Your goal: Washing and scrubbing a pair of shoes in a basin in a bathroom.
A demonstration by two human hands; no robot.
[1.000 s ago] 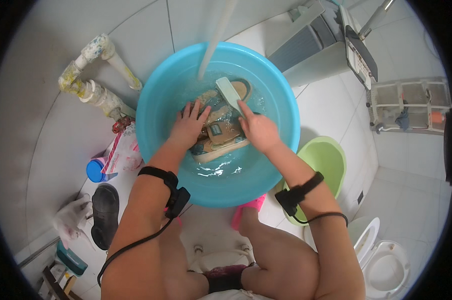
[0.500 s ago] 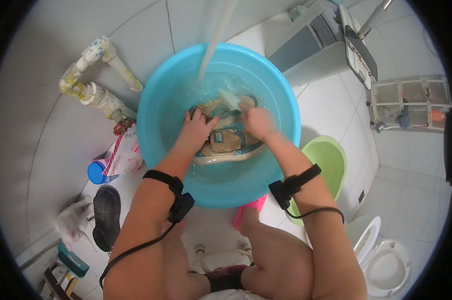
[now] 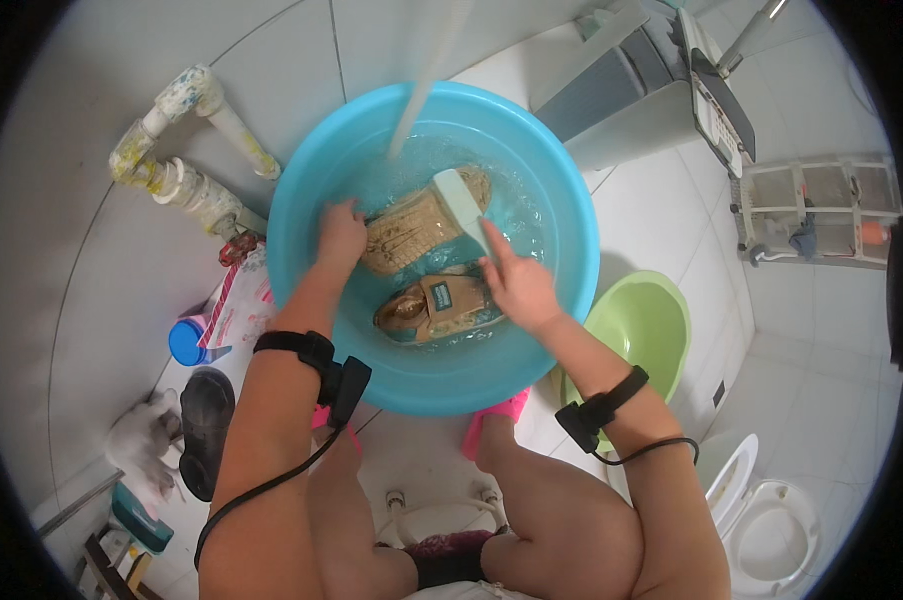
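Note:
A tan shoe (image 3: 412,232) lies sole up in the water of a large blue basin (image 3: 427,397). Closer to me, its mate, a tan shoe (image 3: 456,300) with teal trim, rests upright in the same water. My right hand (image 3: 524,287) is closed round the handle of a pale scrubbing brush (image 3: 460,204), whose head lies over the upturned sole. At the left end of that sole is my left hand (image 3: 343,236), fingers loosely bent and apart, holding nothing visible; whether a fingertip touches the shoe is unclear. Black straps with small devices circle both forearms.
A pale hose (image 3: 422,85) runs water into the basin. A green tub (image 3: 652,325) stands right of it. Leftward are white pipes (image 3: 177,180), a blue-lidded jar (image 3: 189,342) and a black shoe (image 3: 208,430). A toilet (image 3: 772,535) is at lower right.
The far shoe now lies sole up and has shifted left. My left hand has moved left off the shoes. My right hand, still holding the brush, has come slightly nearer me.

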